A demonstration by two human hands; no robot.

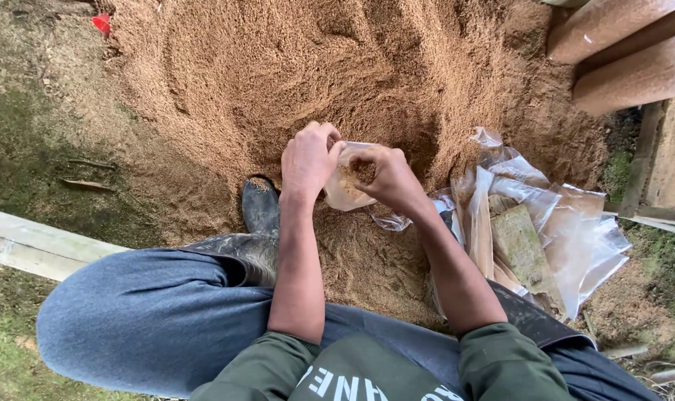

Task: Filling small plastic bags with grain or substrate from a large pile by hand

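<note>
A: What lies around the sawdust pile (293, 74)?

B: It is a broad tan heap, grainy and loose, with scooped hollows in it. At its upper right edge lie round logs (627, 52) dusted with the same grain. Just right of the pile's near slope is a heap of clear plastic bags (568, 230), thin, crinkled and glossy, spread over a flat mossy board (519, 245). Left of the pile the ground is dark and mossy, with a pale timber beam (33, 249) crossing it and a small red scrap (101, 22) at the pile's far left corner.

A: And the hands?

B: Both meet over the pile's near slope, on one small clear bag (345, 189) partly filled with sawdust. The left hand (308, 160) is curled, gripping the bag's left rim. The right hand (386, 178) is pinched on the right rim, fingers bent inward over the mouth.

A: Anything in the way?

B: A dark rubber boot (262, 212), scuffed and dusty, stands at the pile's near edge, just left of the left forearm. The person's blue trousers and green sleeves fill the bottom of the view.
</note>
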